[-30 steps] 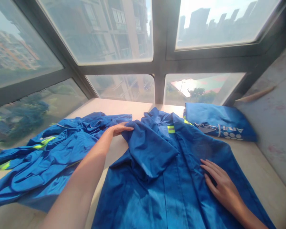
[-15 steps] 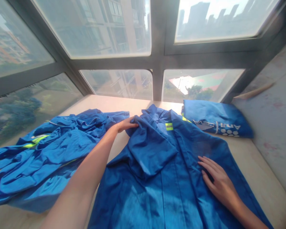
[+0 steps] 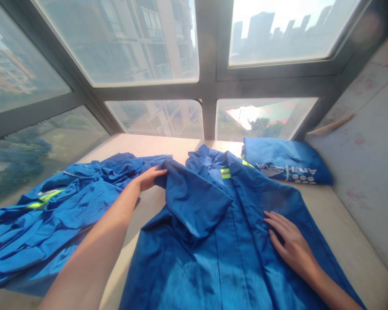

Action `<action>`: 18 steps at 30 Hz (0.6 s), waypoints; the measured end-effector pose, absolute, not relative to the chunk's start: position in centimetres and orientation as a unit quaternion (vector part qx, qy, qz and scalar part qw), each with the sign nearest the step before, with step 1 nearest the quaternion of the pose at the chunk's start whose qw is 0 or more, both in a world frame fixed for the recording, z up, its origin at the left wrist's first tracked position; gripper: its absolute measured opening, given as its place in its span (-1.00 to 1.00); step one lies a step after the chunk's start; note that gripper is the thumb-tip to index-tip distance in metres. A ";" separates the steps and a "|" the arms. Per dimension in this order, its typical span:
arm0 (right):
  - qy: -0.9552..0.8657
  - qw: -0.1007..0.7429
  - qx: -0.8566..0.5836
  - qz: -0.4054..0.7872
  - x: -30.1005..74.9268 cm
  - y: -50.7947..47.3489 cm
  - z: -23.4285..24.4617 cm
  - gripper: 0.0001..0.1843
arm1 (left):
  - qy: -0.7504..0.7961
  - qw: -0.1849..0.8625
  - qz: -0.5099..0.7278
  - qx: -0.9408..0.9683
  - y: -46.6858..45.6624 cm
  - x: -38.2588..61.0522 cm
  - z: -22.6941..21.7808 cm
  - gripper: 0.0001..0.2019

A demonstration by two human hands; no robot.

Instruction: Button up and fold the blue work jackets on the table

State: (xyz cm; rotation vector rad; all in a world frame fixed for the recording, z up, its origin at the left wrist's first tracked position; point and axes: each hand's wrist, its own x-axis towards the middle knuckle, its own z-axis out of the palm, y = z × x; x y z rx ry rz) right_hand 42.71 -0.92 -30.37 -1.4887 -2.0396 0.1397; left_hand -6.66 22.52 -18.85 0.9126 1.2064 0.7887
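Note:
A blue work jacket [image 3: 236, 241] lies spread out before me, its collar towards the window and a yellow reflective patch on the chest. My left hand [image 3: 149, 176] is closed on the edge of the jacket's left-side sleeve, lifting the cloth up and out to the left. That sleeve's loose part drapes in folds across the jacket front. On the right side of the jacket, my right hand [image 3: 289, 241] rests flat with its fingers stretched out, gripping nothing.
A crumpled pile of blue clothing [image 3: 67, 215] with yellow strips lies at the left. A folded blue garment [image 3: 287, 155] with white lettering sits at the back right, by the papered wall [image 3: 368, 172]. Framed windows [image 3: 208, 90] stand behind the pale ledge [image 3: 148, 140].
My left hand has drawn the sleeve further left, and its cloth is more stretched out. My right hand stays at the same place on the jacket. The view has shifted slightly.

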 end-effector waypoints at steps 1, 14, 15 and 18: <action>-0.769 0.302 -0.561 0.054 42.7 -0.9 -30.3 -0.65 | 0.533 0.660 0.347 0.400 22.4 -6.9 -18.6 -0.57; -0.772 0.297 -0.560 0.052 43.0 -1.0 -30.7 -0.66 | 0.586 0.508 0.340 0.532 22.5 -5.6 -15.3 -0.63; -0.771 0.296 -0.561 0.051 43.0 -1.0 -30.7 -0.66 | 0.615 0.452 0.327 0.557 22.9 -6.1 -14.3 -0.65; -0.773 0.295 -0.560 0.049 43.0 -1.0 -30.8 -0.66 | 0.689 0.278 0.294 0.602 24.9 -8.7 -9.3 -0.68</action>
